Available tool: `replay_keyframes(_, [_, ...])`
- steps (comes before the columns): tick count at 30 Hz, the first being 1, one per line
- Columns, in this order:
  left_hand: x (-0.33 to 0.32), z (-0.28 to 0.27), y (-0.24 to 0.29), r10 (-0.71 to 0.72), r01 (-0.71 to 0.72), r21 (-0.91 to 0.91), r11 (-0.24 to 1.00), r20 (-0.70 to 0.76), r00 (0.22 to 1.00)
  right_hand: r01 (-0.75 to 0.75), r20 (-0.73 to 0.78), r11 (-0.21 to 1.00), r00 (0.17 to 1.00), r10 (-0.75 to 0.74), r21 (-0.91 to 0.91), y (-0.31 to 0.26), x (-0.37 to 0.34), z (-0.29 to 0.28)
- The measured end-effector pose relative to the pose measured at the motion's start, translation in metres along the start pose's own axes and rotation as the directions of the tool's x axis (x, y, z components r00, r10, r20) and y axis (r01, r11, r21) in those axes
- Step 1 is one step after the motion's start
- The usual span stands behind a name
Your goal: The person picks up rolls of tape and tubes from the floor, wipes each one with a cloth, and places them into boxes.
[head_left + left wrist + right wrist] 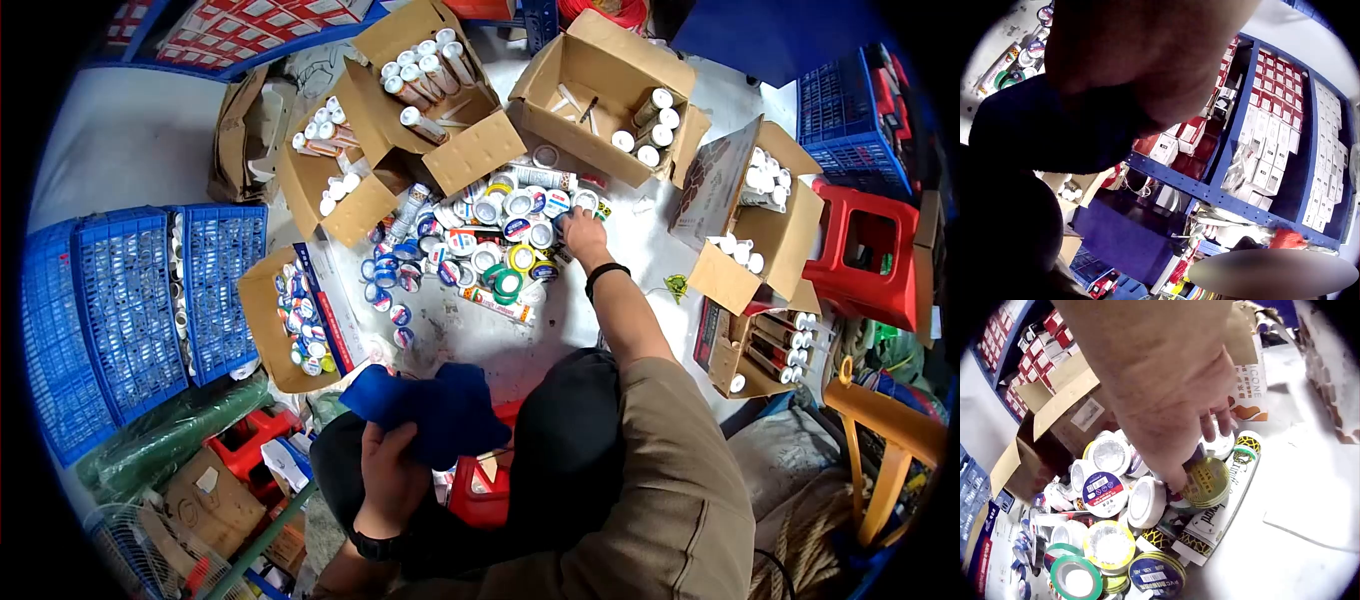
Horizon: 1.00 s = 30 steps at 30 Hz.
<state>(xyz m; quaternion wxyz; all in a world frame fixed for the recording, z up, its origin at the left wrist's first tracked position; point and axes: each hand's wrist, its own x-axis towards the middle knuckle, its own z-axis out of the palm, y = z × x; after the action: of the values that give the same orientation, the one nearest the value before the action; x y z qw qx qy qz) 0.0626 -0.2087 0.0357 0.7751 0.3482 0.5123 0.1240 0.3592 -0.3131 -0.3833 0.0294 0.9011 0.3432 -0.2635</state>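
A dark blue cloth-like item [430, 410] [1041, 128] is gripped at its lower left part by my left hand [390, 475] [1147, 81], above the lap. On the floor ahead lies a heap of tape rolls [490, 210] [1109, 544] in white, blue, yellow and green. My right hand [585, 238] [1172, 406] reaches down at the heap's right side, its thumb at a yellow roll [1208, 482] and its fingertips over a white roll [1219, 447]. A white printed tube [1225, 500] lies beside that yellow roll.
Cardboard boxes with white-capped tubes [425, 75] [655, 130] [765, 185] stand behind and to the right. At the left are a box of rolls [270, 325] and blue crates [130, 310]. A red stool [865, 255] stands far right, with shelving [1260, 215] beyond.
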Motion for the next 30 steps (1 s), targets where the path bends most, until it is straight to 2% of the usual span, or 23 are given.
replay_keyframes(2, [-0.002, 0.005, 0.001, 0.010, -0.009, -0.033, 0.999, 0.038, 0.999, -0.004, -0.046, 0.998, 0.999, 0.006, 0.059, 0.006, -0.003, 0.003])
replay_keyframes(4, [-0.004, 0.007, 0.004, 0.014, -0.015, 0.027, 1.000, 0.034, 0.999, 0.057, -0.072, 0.945, 0.997, -0.035, 0.321, 0.012, -0.012, -0.010])
replay_keyframes(5, [-0.005, 0.007, 0.006, 0.014, -0.015, 0.024, 1.000, 0.037, 0.999, 0.133, -0.121, 0.857, 0.989, -0.083, 0.497, 0.019, -0.013, -0.025])
replay_keyframes(6, [-0.004, 0.008, 0.006, 0.117, -0.122, 0.128, 0.984, 0.043, 0.992, 0.002, 0.021, 0.670, 0.999, -0.026, 0.743, 0.018, -0.026, -0.056])
replay_keyframes(7, [-0.004, 0.010, 0.009, 0.223, -0.231, 0.225, 0.947, 0.061, 0.973, 0.054, -0.004, 0.505, 0.995, -0.100, 0.861, 0.018, -0.045, -0.088])
replay_keyframes(8, [-0.007, 0.015, 0.015, 0.235, -0.245, 0.214, 0.946, 0.069, 0.969, 0.096, -0.043, 0.317, 0.985, -0.169, 0.943, 0.016, -0.069, -0.123])
replay_keyframes(10, [-0.018, 0.027, 0.028, 0.307, -0.329, 0.198, 0.923, 0.131, 0.943, 0.180, -0.179, -0.015, 0.958, -0.223, 0.984, 0.007, -0.132, -0.194])
replay_keyframes(12, [-0.027, 0.022, 0.023, 0.333, -0.366, 0.159, 0.917, 0.198, 0.922, 0.444, -0.426, 0.003, 0.862, -0.275, 0.896, -0.006, -0.196, -0.260])
replay_keyframes(14, [-0.047, 0.015, 0.009, 0.321, -0.416, 0.100, 0.904, 0.483, 0.815, 0.485, -0.477, -0.078, 0.798, -0.369, 0.871, -0.021, -0.257, -0.306])
replay_keyframes(15, [-0.059, 0.026, 0.010, 0.226, -0.196, -0.115, 0.974, 0.586, 0.778, 0.532, -0.557, -0.173, 0.753, -0.352, 0.829, -0.038, -0.284, -0.325])
replay_keyframes(16, [-0.069, 0.044, 0.015, 0.165, 0.062, -0.290, 0.955, 0.694, 0.700, 0.574, -0.632, -0.265, 0.702, -0.328, 0.775, -0.058, -0.308, -0.341])
replay_keyframes(17, [-0.083, 0.055, 0.026, 0.314, -0.541, 0.021, 0.841, 0.795, 0.519, 0.586, -0.654, -0.290, 0.685, -0.323, 0.757, -0.072, -0.329, -0.352])
replay_keyframes(18, [-0.099, 0.063, 0.036, 0.288, -0.928, 0.216, 0.305, 0.907, 0.306, 0.651, -0.689, -0.233, 0.649, -0.324, 0.722, -0.085, -0.341, -0.355])
replay_keyframes(19, [-0.114, 0.073, 0.036, 0.326, -0.930, 0.262, 0.259, 0.882, 0.339, 0.748, -0.735, -0.112, 0.593, -0.329, 0.654, -0.095, -0.361, -0.367])
replay_keyframes(20, [-0.112, 0.084, 0.037, 0.475, -0.969, 0.176, 0.174, 0.847, 0.239, 0.828, -0.776, 0.010, 0.530, -0.342, 0.561, -0.104, -0.381, -0.379])
replay_keyframes(21, [-0.112, 0.082, 0.045, 0.511, -0.978, 0.175, 0.110, 0.834, 0.207, 0.856, -0.812, 0.075, 0.511, -0.282, 0.512, -0.119, -0.387, -0.372])
replay_keyframes(22, [-0.116, 0.079, 0.052, 0.545, -0.984, 0.173, 0.046, 0.821, 0.170, 0.864, -0.832, 0.083, 0.501, -0.239, 0.496, -0.129, -0.400, -0.373])
replay_keyframes(24, [-0.133, 0.081, 0.058, 0.636, -0.988, 0.053, 0.145, 0.760, 0.134, 0.902, -0.877, 0.214, 0.420, -0.234, 0.374, -0.139, -0.420, -0.374])
replay_keyframes(25, [-0.143, 0.078, 0.062, 0.657, -0.974, 0.014, 0.225, 0.737, 0.162, 0.916, -0.884, 0.213, 0.389, -0.261, 0.340, -0.142, -0.431, -0.376])
replay_keyframes(26, [-0.151, 0.074, 0.065, 0.663, -0.977, 0.012, 0.212, 0.733, 0.153, 0.909, -0.867, 0.189, 0.412, -0.282, 0.370, -0.146, -0.445, -0.379])
replay_keyframes(28, [-0.169, 0.067, 0.071, 0.761, -0.899, 0.064, 0.433, 0.508, 0.403, 0.938, -0.811, 0.298, 0.311, -0.495, 0.177, -0.147, -0.468, -0.387])
replay_keyframes(29, [-0.177, 0.068, 0.075, 0.730, -0.753, -0.120, 0.647, 0.383, 0.566, 0.941, -0.817, 0.296, 0.299, -0.493, 0.165, -0.153, -0.472, -0.370])
replay_keyframes(30, [-0.187, 0.061, 0.088, 0.617, -0.602, -0.170, 0.780, 0.368, 0.696, 0.931, -0.749, 0.339, 0.322, -0.579, 0.138, -0.159, -0.484, -0.374])
